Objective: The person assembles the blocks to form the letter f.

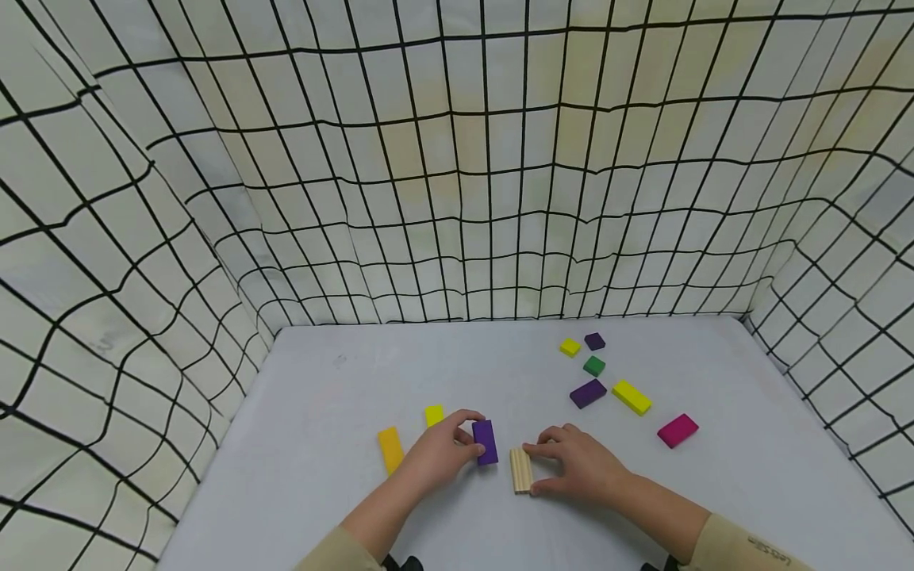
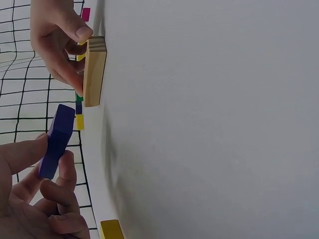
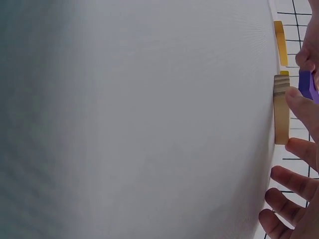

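Observation:
My left hand (image 1: 444, 454) pinches a purple block (image 1: 485, 442) between thumb and fingers. In the left wrist view the purple block (image 2: 57, 141) is tilted and held up off the table. Just right of it, a plain wooden block (image 1: 521, 471) with a striped grain face stands on the table. The thumb and index finger of my right hand (image 1: 581, 468) are at the two ends of its right side. In the right wrist view the wooden block (image 3: 281, 112) has the thumb near one end, while the other fingers spread away from it.
An orange block (image 1: 390, 450) and a partly hidden yellow block (image 1: 434, 415) lie beside my left hand. Farther right are a purple block (image 1: 589, 393), a long yellow block (image 1: 631, 397), a pink block (image 1: 677, 431) and several smaller blocks. Black netting (image 1: 464, 170) surrounds the white table (image 1: 321, 381).

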`<state>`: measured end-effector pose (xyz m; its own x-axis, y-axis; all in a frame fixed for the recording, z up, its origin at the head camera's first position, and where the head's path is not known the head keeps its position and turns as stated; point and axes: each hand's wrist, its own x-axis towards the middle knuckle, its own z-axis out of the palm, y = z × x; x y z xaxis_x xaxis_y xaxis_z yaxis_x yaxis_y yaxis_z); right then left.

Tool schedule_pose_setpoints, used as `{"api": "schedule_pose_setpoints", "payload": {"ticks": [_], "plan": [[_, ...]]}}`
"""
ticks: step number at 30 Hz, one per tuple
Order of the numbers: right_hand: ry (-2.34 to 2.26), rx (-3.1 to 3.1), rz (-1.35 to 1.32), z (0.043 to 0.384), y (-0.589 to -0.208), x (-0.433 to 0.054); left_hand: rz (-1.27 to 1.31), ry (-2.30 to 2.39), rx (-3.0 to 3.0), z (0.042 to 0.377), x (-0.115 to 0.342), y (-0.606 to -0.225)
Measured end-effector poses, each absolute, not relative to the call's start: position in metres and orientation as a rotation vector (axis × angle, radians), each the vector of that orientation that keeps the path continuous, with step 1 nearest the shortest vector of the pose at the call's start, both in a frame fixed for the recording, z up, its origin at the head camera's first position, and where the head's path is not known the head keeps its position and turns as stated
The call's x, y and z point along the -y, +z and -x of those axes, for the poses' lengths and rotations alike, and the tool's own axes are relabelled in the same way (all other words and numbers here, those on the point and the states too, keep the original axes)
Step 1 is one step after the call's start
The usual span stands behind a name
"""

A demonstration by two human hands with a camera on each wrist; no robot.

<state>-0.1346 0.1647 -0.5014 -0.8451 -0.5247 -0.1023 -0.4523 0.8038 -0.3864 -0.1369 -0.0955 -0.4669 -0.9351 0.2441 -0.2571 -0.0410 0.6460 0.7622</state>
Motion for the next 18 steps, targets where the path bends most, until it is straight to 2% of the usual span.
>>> {"api": "schedule_pose_setpoints", "payload": {"ticks": [18], "plan": [[-0.534,-2.806,0.810,0.132,-0.501,-0.166,-0.159,1.164,-2.573,0.173,0.063,-0.472]]}}
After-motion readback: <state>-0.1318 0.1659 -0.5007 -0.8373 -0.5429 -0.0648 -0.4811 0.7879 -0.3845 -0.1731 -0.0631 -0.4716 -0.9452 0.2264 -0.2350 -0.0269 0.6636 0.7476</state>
